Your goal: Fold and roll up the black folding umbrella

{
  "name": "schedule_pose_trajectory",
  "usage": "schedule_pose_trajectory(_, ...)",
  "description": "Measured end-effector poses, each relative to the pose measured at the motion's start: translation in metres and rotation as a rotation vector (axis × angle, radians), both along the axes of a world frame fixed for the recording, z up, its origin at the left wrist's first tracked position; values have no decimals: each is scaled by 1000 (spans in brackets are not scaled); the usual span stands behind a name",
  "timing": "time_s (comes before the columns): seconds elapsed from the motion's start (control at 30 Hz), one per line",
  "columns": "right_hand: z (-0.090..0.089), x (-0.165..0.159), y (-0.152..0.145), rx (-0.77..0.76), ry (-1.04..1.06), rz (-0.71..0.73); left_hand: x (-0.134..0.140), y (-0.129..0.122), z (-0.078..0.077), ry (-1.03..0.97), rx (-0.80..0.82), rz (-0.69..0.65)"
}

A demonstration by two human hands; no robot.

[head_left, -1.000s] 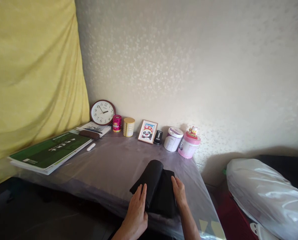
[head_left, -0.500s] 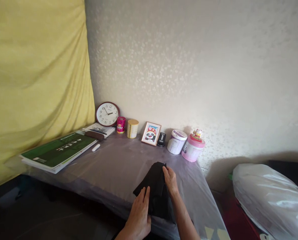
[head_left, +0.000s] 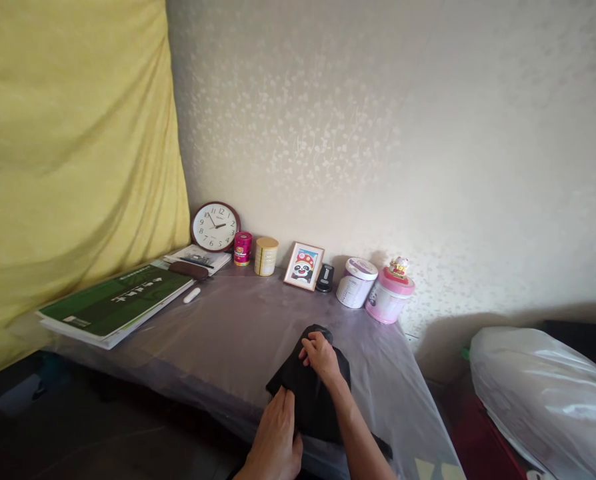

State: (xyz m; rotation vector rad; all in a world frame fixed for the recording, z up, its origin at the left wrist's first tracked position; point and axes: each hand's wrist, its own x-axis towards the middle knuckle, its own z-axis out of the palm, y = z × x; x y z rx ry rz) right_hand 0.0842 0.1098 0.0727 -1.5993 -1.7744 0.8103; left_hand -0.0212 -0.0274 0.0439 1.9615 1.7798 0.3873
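A piece of folded black cloth [head_left: 315, 407] lies near the front right of the table; whether it is a garment or a bag I cannot tell. My left hand [head_left: 277, 430] is at its near left edge, fingers pressed together on the fabric. Over the upper middle of the cloth is my right hand [head_left: 323, 357], its fingers curled against the fabric, fingertips partly hidden. A narrow black end of the cloth sticks out to the right, beyond my right forearm.
Along the wall stand a clock [head_left: 215, 227], a pink can [head_left: 243, 249], a yellow-lidded can [head_left: 266, 257], a framed panda picture [head_left: 304, 267] and two tubs, one purple-white [head_left: 357, 283], one pink [head_left: 389, 300]. A large green book [head_left: 118, 300] lies left. Right of the table is a plastic-wrapped bundle [head_left: 543, 393].
My right hand has moved left from the cloth's right edge onto its upper middle, fingers now curled. The cloth spreads wider to the right. My left hand has stayed near the left edge.
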Motion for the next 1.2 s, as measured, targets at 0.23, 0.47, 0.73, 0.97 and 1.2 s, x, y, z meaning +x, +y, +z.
schedule_pose_trajectory(0.23, 8, -3, -15, 69, -115, 84, -4, -7, 2, 73, 211, -4)
schedule_pose_trajectory(0.47, 9, 6, -37, 208, -48, 252, 9, 11, 5, 89, 119, -179)
schedule_pose_trajectory(0.73, -22, 35, -34, 547, -175, 385, 7, 22, -29, 142, 147, -145)
schedule_pose_trajectory(0.97, -29, 38, 21, 505, -289, 302, 2, 28, -44, 168, 166, -173)
schedule_pose_trajectory(1.2, -26, 46, 42, 473, -316, -11, 2, 25, -26, 194, 122, -153)
